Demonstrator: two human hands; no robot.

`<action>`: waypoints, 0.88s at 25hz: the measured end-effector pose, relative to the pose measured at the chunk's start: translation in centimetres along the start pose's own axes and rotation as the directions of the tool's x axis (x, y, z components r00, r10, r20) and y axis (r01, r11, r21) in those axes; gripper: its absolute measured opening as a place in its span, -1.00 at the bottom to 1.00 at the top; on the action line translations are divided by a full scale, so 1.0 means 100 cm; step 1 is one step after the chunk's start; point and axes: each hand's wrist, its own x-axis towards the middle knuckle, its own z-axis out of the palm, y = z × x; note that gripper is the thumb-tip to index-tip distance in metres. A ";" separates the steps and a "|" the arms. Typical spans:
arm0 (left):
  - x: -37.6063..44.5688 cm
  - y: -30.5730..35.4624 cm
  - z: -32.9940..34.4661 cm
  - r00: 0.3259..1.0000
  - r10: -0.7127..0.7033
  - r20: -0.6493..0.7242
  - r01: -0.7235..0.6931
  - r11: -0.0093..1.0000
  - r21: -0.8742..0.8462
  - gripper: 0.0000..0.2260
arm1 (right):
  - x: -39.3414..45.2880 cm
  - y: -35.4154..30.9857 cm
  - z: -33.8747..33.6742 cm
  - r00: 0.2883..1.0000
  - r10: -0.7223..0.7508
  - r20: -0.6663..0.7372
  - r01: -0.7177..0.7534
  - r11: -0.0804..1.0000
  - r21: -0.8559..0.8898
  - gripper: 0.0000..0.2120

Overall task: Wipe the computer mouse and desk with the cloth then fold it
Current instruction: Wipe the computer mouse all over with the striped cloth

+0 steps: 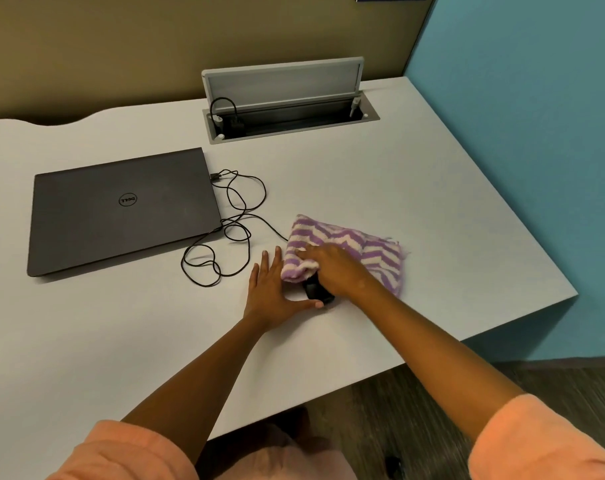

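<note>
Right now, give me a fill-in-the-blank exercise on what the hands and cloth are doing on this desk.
1. The right hand presses the striped ____ onto the black mouse.
2. The left hand lies ____ on the desk beside the mouse.
3. The laptop lid is ____.
4. The mouse cable runs to the ____.

Missing words: cloth; flat; closed; laptop

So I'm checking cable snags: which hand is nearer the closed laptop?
Left. The left hand lies flat on the desk, just right of the laptop and its cable loops. The right hand is farther right, gripping the cloth over the mouse.
</note>
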 end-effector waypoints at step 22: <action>-0.001 0.003 -0.003 1.000 -0.027 0.004 0.027 0.998 -0.050 0.26 | -0.070 0.038 -0.036 0.977 -0.053 0.205 0.023 0.989 0.147 -0.71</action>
